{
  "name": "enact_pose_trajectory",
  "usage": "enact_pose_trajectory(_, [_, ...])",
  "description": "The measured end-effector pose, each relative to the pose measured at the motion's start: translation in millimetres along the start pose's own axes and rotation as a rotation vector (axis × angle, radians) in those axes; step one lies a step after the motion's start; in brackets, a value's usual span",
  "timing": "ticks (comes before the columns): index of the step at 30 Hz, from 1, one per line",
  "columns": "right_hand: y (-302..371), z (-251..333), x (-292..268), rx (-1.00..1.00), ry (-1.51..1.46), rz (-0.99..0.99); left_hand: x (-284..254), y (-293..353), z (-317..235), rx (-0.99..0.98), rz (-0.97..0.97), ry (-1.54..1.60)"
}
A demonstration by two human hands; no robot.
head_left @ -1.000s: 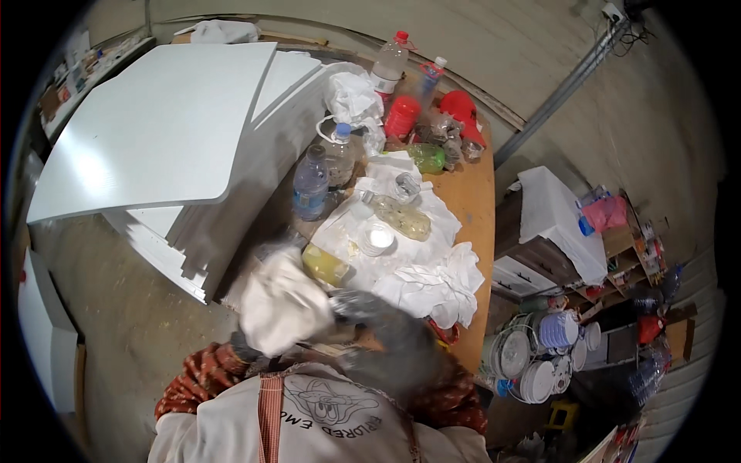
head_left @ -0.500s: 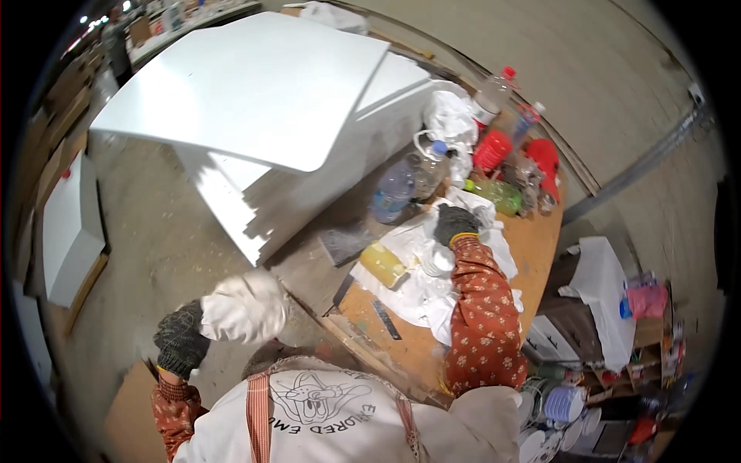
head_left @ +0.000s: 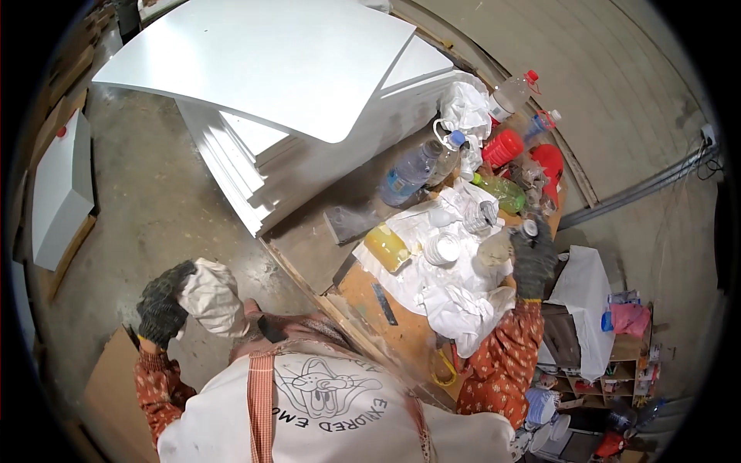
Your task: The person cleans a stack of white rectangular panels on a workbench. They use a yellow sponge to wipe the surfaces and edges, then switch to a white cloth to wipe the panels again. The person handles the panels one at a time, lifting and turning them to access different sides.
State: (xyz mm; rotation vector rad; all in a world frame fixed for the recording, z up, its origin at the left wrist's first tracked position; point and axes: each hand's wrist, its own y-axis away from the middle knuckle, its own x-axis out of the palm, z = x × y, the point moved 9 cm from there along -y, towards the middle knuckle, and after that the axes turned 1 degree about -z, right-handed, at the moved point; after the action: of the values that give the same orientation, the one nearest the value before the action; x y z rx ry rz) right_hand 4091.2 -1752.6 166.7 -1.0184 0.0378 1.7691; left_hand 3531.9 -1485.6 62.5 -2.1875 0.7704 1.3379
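My left hand (head_left: 164, 303), in a dark grey knit glove, is closed on a bunched white cloth (head_left: 211, 299) over the floor at the left. At the right edge of the wooden table (head_left: 357, 301), my right hand (head_left: 534, 262), gloved alike, is closed around what looks like a small cloudy plastic bottle (head_left: 495, 251) with a pale cap; the fingers hide part of it. Beside it, a white rag (head_left: 455, 305) lies crumpled on the table with a small white round container (head_left: 442, 248) on it. A yellow translucent container (head_left: 387, 248) lies at the rag's left edge.
A tall stack of white panels (head_left: 262, 62) fills the far left of the table. Behind the rag stand a large clear bottle (head_left: 409, 174), a green bottle (head_left: 502, 191) and a red container (head_left: 503, 147). A dark block (head_left: 349, 224) and a black strip (head_left: 384, 304) lie nearer.
My right hand has moved from the rag to the right and nearer, and a cloudy bottle now shows in it. My left hand still holds the cloth, drawn slightly left.
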Motion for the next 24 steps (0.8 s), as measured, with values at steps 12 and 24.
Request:
enact_pose_trajectory(12, [40.0,163.3,36.6,-0.255,-0.740,0.131,20.7,-24.1,-26.3,0.051,0.096,0.640])
enact_pose_trajectory(24, [19.2,180.9,198.4,-0.377,-0.383,0.101,-15.1,107.7,116.7,-0.448,-0.455,0.795])
